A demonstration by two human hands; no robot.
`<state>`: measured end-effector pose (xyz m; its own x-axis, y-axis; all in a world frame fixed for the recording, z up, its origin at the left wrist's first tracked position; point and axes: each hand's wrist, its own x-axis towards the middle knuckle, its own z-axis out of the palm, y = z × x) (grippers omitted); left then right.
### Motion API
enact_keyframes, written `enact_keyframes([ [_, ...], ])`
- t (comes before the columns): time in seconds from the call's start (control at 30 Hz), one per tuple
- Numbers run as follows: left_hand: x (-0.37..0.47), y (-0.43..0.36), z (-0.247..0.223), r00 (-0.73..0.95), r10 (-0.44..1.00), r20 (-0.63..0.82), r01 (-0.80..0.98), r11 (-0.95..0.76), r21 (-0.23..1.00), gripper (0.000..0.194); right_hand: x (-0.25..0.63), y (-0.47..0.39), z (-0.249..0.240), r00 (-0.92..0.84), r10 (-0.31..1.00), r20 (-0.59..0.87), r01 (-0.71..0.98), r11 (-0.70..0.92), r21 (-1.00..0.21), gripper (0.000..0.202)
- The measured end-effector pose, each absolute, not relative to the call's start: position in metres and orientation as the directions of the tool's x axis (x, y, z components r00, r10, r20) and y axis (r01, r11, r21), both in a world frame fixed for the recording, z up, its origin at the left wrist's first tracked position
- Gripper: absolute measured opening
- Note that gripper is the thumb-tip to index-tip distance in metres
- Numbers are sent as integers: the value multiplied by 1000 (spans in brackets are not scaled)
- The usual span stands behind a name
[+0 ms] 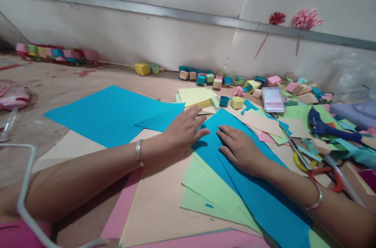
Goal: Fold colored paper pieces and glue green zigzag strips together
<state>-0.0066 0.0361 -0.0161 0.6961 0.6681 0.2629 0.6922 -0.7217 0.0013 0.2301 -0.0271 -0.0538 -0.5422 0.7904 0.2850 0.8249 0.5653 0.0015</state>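
A folded sheet of blue paper (235,169) lies over a pile of green, peach and pink sheets. My right hand (239,150) rests on it with fingers stretched out, nothing in them. Just left of the blue sheet's top corner is my left hand (188,124), fingers spread and holding nothing; whether its fingertips touch the paper I cannot tell. Beyond my left forearm lies a larger blue sheet (111,113), with a smaller blue piece overlapping its right end. Light green sheets (205,181) show between my arms, with peach paper (164,201) beneath.
Right of my hand lie scissors (326,175) with red handles, a blue glue gun (331,126) and many paper scraps. Small folded paper boxes (210,78) line the wall. Two paper flowers (305,20) hang on the rail. At lower left, a white bent rod (25,185) crosses the view.
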Motion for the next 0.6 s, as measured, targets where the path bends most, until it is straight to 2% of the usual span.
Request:
enact_keyframes([
  [0.07, -17, 57, -16, 650, 691, 315, 738, -673, -46, 47, 230, -27, -54, -546, 791, 277, 823, 568, 2, 49],
  [0.13, -25, 73, -19, 638, 710, 299, 758, -648, -78, 47, 230, -27, -53, -544, 795, 267, 825, 565, -3, 49],
  [0.3, -31, 87, -30, 513, 840, 179, 855, -518, -23, 49, 230, -27, -53, -531, 808, 254, 829, 557, -41, 50],
  [0.43, -27, 82, -31, 450, 869, 205, 888, -461, 3, 52, 229, -27, -52, -526, 812, 252, 831, 554, -53, 49],
  [0.6, -28, 82, -31, 423, 883, 204, 902, -432, 2, 44, 230, -27, -52, -527, 811, 256, 832, 554, -43, 49],
])
